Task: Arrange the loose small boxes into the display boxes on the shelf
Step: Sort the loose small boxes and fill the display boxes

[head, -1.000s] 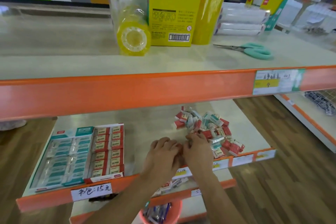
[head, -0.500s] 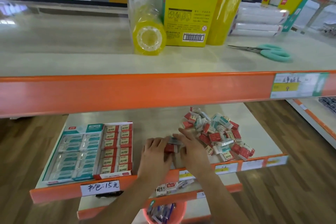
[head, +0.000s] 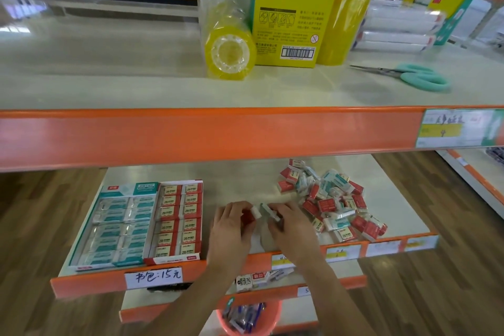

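Observation:
A heap of loose small boxes [head: 331,200], red and teal, lies on the right of the middle shelf [head: 245,180]. Two display boxes stand at the left: a teal one [head: 114,222] and a red one [head: 178,219], both filled with rows of small boxes. Between them and the heap, my left hand [head: 231,229] grips a red small box [head: 248,217]. My right hand [head: 290,226] holds a teal-and-white small box [head: 268,211]. The two boxes touch end to end.
The upper shelf's orange front edge [head: 218,133] overhangs the work area. On top stand yellow tape rolls [head: 230,54], a yellow carton [head: 291,22] and teal scissors [head: 417,78]. Below, a red cup of pens [head: 249,315] and more small boxes [head: 251,279] sit on a lower shelf.
Both hands rose slightly from the shelf surface with small boxes in them. The camera view shifted left and closer.

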Motion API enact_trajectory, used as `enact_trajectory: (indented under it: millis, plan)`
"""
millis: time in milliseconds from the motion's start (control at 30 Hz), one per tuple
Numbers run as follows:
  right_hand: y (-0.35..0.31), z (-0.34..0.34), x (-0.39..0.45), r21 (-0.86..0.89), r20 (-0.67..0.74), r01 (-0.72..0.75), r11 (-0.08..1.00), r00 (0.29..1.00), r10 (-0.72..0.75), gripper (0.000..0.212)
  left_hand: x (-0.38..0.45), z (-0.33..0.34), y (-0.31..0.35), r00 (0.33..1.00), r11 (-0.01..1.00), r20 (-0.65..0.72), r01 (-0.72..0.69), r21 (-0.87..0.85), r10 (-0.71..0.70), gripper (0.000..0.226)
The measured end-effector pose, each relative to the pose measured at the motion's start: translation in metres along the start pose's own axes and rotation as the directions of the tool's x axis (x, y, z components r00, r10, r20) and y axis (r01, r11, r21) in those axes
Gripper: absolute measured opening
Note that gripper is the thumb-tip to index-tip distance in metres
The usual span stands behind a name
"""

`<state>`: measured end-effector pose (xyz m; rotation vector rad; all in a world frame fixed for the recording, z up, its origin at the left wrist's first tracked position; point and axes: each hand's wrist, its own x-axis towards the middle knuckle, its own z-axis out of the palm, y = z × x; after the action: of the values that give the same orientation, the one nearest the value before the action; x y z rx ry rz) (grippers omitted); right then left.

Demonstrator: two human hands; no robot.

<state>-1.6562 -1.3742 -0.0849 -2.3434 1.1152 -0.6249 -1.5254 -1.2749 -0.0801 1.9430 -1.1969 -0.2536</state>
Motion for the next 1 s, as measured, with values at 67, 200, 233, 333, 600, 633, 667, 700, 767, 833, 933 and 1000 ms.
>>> enact_trajectory:
  millis: [67,200,233,333,600,633,667,700,767,833,933,1000]
  plan:
    - [-0.0007,0.0,-0.0009,0.015,-0.022,0.01,1.0,1.0,-0.009,0.023,-0.0024,-0.0007,-0.0008,0.999,0.996,0.009,0.048,-0.081,-0.047,0.03]
    - [-0.0014,-0.0009,-0.0011,0.142,-0.053,-0.084,0.986,0.994,0.092,0.018,-0.0023,-0.003,-0.0034,0.996,0.983,0.026,0.094,-0.156,-0.091,0.042]
    - [-0.0002,-0.0013,-0.0011,0.17,-0.045,-0.106,0.98,0.992,0.115,0.019,-0.0017,-0.0034,-0.0037,0.996,0.986,0.016,0.09,-0.143,-0.088,0.044]
    - [0.0023,-0.0035,-0.0015,0.199,-0.015,-0.054,0.978,0.998,0.059,0.023,-0.0011,-0.0034,-0.0039,0.997,0.989,0.01,0.083,-0.122,-0.083,0.041]
    - [-0.0009,-0.0042,-0.0026,0.178,-0.012,0.001,0.984,1.0,0.001,0.025,-0.0006,-0.0019,-0.0034,0.999,0.998,-0.02,0.044,-0.039,-0.045,0.036]
    - [-0.0015,-0.004,-0.0023,0.166,-0.019,0.002,0.986,1.0,0.001,0.024,-0.0012,-0.0022,-0.0034,0.999,0.998,-0.023,0.048,-0.042,-0.049,0.037]
    - [-0.0019,-0.004,-0.0022,0.158,-0.025,0.004,0.987,1.0,-0.001,0.023,-0.0014,-0.0024,-0.0037,0.998,0.997,-0.022,0.057,-0.042,-0.058,0.039]
    - [-0.0021,-0.0039,-0.0022,0.158,-0.033,0.009,0.987,0.999,-0.003,0.023,-0.0015,-0.0022,-0.0041,0.997,0.997,-0.017,0.069,-0.04,-0.07,0.042]
    - [-0.0019,-0.0039,-0.0025,0.19,-0.047,0.0,0.982,0.999,0.009,0.025,-0.0013,-0.0015,-0.0047,0.996,0.996,-0.011,0.083,-0.032,-0.083,0.045]
    - [-0.0015,-0.004,-0.0026,0.248,-0.055,-0.025,0.969,0.998,0.04,0.028,-0.0015,-0.0021,-0.0039,0.997,0.997,-0.011,0.077,-0.028,-0.077,0.047]
    - [-0.001,-0.0045,-0.0018,0.335,-0.051,-0.067,0.94,0.995,0.089,0.03,-0.0015,-0.003,-0.002,0.999,0.999,-0.018,0.048,-0.02,-0.049,0.048]
    - [-0.0013,-0.0056,-0.0015,0.373,-0.04,-0.08,0.925,0.994,0.102,0.032,-0.001,-0.0031,-0.0013,0.999,0.999,-0.023,0.04,-0.013,-0.04,0.047]
